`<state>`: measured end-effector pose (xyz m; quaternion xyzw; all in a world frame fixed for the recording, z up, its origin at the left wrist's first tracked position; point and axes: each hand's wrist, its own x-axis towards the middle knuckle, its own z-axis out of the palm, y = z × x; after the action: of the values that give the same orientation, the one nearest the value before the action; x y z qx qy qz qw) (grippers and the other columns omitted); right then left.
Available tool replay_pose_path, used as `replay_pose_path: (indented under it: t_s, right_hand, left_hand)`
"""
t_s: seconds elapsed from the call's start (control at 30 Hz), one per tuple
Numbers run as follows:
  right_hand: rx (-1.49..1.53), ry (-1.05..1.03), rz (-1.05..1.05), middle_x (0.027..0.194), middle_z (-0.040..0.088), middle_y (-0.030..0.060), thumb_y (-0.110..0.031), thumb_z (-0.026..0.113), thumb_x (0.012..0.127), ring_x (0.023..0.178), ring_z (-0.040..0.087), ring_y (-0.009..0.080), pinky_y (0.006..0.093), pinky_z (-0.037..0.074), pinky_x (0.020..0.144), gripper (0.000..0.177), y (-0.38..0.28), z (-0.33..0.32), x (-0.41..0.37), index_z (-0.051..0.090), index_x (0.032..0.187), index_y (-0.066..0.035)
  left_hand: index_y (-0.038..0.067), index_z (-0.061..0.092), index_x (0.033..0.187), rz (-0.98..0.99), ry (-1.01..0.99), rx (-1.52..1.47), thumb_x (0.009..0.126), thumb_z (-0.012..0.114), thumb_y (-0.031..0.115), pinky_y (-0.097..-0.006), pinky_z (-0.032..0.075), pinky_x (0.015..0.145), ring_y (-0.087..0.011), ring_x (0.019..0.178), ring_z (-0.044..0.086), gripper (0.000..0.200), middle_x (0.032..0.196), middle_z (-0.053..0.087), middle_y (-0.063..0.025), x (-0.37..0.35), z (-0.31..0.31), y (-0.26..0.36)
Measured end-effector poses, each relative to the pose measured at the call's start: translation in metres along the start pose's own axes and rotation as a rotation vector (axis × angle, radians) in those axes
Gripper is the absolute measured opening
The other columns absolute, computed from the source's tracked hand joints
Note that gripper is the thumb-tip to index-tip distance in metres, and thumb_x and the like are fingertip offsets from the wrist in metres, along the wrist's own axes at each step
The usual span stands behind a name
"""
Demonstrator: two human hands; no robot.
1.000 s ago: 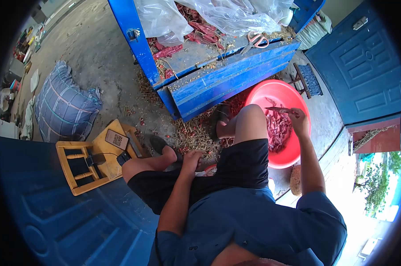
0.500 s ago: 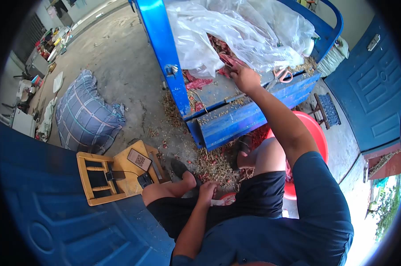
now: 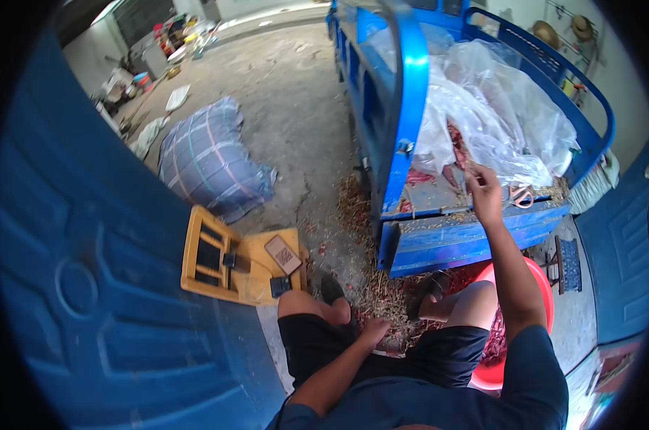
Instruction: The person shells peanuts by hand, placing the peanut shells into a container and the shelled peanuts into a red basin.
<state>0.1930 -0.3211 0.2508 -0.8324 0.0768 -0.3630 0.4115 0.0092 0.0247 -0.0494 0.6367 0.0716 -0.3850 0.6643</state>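
Note:
My right hand (image 3: pixel 484 192) is stretched out to the blue cart bed (image 3: pixel 475 233). Its fingertips are at a heap of dried red chilies (image 3: pixel 451 154) that lies partly under a clear plastic sheet (image 3: pixel 496 115). The fingers are curled; whether they grip a chili is unclear. My left hand (image 3: pixel 373 332) hangs loosely between my knees with nothing in it, just above the chili stems and scraps littering the ground (image 3: pixel 382 290). A red basin (image 3: pixel 543 283) with cut chilies sits under my right arm, mostly hidden.
Orange-handled scissors (image 3: pixel 519 195) lie on the cart's edge. A wooden stool (image 3: pixel 220 258) lies tipped over at the left, with a phone (image 3: pixel 283 254) on it. Beyond it sits a checked sack (image 3: pixel 210 158). A blue door (image 3: pixel 81 287) fills the left, and a small stool (image 3: pixel 568 264) stands at the right.
My right hand left the red basin and reached up to the chili heap on the cart. My head has turned left and up. The left hand stayed between my knees.

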Motion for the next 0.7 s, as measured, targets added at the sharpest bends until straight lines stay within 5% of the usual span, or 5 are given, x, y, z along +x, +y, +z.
replay_pose_path:
  t_s: [0.3, 0.33, 0.47, 0.53, 0.7]
  right_hand:
    - [0.371, 0.202, 0.585, 0.084, 0.066, -0.0008, -0.02, 0.068, 0.096, 0.073, 0.057, 0.0051, 0.0198, 0.043, 0.065, 0.016, -0.04, -0.026, -0.193, 0.067, 0.103, -0.005]
    - [0.316, 0.053, 0.783, 0.081, 0.063, -0.0014, -0.018, 0.068, 0.096, 0.069, 0.055, 0.0052, 0.0199, 0.043, 0.063, 0.014, -0.081, -0.025, -0.201, 0.067, 0.1, -0.004]
    - [0.266, -0.786, 0.713, 0.092, 0.07, 0.0007, -0.018, 0.072, 0.092, 0.08, 0.064, 0.0082, 0.0259, 0.052, 0.073, 0.02, -0.031, -0.003, -0.288, 0.071, 0.104, -0.003]
    - [0.393, -1.051, 0.936, 0.098, 0.072, 0.0021, -0.02, 0.072, 0.091, 0.088, 0.066, 0.0098, 0.0266, 0.054, 0.08, 0.025, -0.038, 0.015, -0.309, 0.07, 0.11, -0.004]
    - [0.854, -1.026, 1.271, 0.103, 0.072, 0.0038, -0.02, 0.075, 0.091, 0.092, 0.07, 0.0161, 0.032, 0.057, 0.084, 0.032, -0.023, 0.052, -0.355, 0.067, 0.118, -0.006]
  left_hand:
    - [0.005, 0.064, 0.101, -0.159, -0.106, -0.37, 0.093, 0.056, 0.012, -0.0226, 0.028, 0.045, -0.0054, 0.051, 0.04, 0.013, 0.064, 0.046, 0.0058, -0.041, -0.003, 0.067]
    - [0.005, 0.062, 0.103, -0.159, -0.159, -0.319, 0.094, 0.055, 0.012, -0.0228, 0.029, 0.044, -0.0056, 0.051, 0.038, 0.013, 0.065, 0.045, 0.0062, -0.042, -0.009, 0.074]
    - [0.005, 0.062, 0.101, -0.105, -0.094, -0.326, 0.093, 0.055, 0.012, -0.0232, 0.029, 0.043, -0.0055, 0.05, 0.038, 0.013, 0.065, 0.044, 0.006, -0.012, -0.007, 0.077]
    - [0.004, 0.064, 0.104, -0.102, -0.023, -0.334, 0.094, 0.055, 0.013, -0.0234, 0.032, 0.044, -0.0062, 0.051, 0.041, 0.016, 0.066, 0.048, 0.0045, -0.008, -0.005, 0.079]
    - [0.002, 0.067, 0.109, -0.042, -0.044, -0.144, 0.092, 0.056, 0.016, -0.0278, 0.045, 0.053, -0.0125, 0.061, 0.055, 0.024, 0.076, 0.06, -0.0038, -0.018, -0.001, 0.064]
